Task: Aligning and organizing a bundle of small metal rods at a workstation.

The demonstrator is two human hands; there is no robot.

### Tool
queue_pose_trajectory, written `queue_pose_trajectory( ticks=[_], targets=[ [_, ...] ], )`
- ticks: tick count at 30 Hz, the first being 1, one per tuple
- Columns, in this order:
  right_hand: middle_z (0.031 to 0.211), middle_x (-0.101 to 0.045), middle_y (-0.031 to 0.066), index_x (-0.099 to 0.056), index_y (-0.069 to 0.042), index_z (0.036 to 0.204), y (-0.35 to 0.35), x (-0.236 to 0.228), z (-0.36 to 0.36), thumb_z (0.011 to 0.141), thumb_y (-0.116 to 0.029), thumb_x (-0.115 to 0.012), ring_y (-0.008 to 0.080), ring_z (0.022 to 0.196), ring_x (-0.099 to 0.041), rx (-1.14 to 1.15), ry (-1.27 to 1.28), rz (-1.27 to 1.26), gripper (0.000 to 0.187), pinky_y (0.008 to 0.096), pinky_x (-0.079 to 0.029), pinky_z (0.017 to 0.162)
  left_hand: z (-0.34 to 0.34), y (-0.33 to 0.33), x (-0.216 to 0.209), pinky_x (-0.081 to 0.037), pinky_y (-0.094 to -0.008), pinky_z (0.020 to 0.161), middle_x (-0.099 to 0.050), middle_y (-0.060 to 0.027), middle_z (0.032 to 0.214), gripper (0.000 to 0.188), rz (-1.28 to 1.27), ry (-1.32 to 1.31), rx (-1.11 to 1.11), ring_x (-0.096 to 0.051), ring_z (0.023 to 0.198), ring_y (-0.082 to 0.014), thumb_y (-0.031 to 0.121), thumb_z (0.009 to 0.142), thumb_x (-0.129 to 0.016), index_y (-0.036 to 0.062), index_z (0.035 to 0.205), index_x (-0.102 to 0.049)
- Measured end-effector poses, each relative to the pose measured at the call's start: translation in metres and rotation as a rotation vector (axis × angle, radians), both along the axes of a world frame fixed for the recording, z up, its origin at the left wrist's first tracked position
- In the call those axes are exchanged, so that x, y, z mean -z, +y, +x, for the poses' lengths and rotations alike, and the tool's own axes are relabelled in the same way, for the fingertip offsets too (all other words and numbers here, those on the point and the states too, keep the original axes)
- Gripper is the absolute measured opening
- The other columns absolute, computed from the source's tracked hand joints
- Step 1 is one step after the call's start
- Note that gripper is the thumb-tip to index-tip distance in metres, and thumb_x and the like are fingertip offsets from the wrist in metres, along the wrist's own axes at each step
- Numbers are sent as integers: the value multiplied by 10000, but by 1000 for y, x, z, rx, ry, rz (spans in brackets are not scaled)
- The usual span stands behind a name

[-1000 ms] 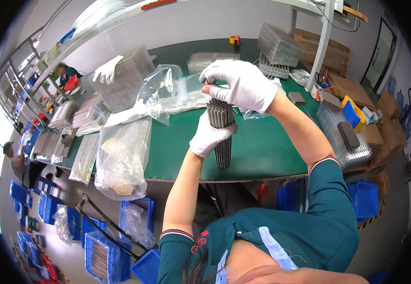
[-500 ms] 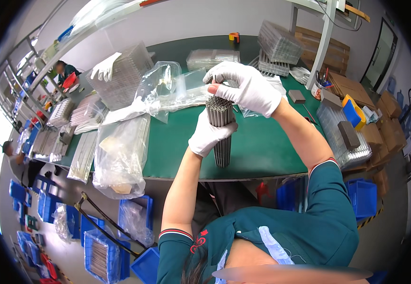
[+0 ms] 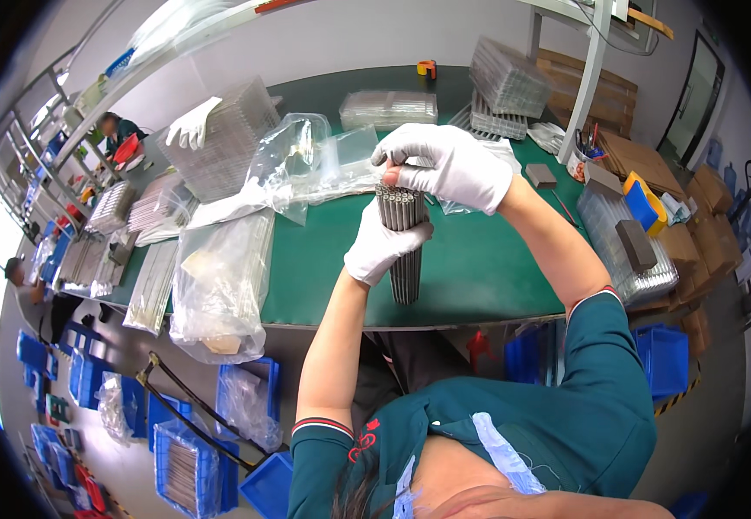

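A bundle of thin grey metal tubes [image 3: 406,278] stands upright on the green tabletop, their open ends facing up. My left hand [image 3: 382,246], in a white glove, is wrapped round the bundle at its upper half. Just over the tube ends is my right hand [image 3: 457,166], also in a white glove with a bare fingertip showing. Its thumb and fingers are pinched together at the top of the bundle. Whatever sits between them is too small and hidden to make out.
Clear plastic bags [image 3: 224,281] lie left of my arms on the green table [image 3: 496,268]. Stacked clear trays [image 3: 228,143] stand behind them, more trays [image 3: 505,78] at the back right. A grey block [image 3: 541,176] lies to the right. Blue crates [image 3: 187,471] stand on the floor.
My right hand's fingertips have come down slightly, from above the tube ends to their top. My left hand and the bundle have stayed in place.
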State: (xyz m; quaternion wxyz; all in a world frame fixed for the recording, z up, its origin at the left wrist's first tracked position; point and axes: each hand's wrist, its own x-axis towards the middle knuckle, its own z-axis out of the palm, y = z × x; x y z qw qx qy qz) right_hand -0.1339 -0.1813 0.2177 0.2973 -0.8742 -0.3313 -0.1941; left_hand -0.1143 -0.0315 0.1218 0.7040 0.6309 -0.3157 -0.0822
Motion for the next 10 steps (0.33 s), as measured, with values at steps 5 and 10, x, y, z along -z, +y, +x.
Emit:
queue_pose_trajectory(
  ticks=[5, 10],
  targets=[
    [926, -647, 76, -606, -43, 823, 1, -12, -4, 797, -166, -669, 274, 865, -608, 30, -301, -39, 140, 335, -487, 749, -2, 1, -3, -510, -294, 631, -594, -64, 721, 186, 2, -51, -6, -617, 650, -173, -1, 657, -634, -7, 831, -570],
    [937, -647, 102, -597, -40, 798, 6, -11, -5, 788, -159, -680, 272, 873, -614, 5, -372, 43, 146, 352, -487, 759, -1, 1, -2, -477, -270, 655, -609, -27, 743, 201, 22, -25, 13, -572, 666, -123, 78, 658, -676, 46, 835, -586]
  ],
)
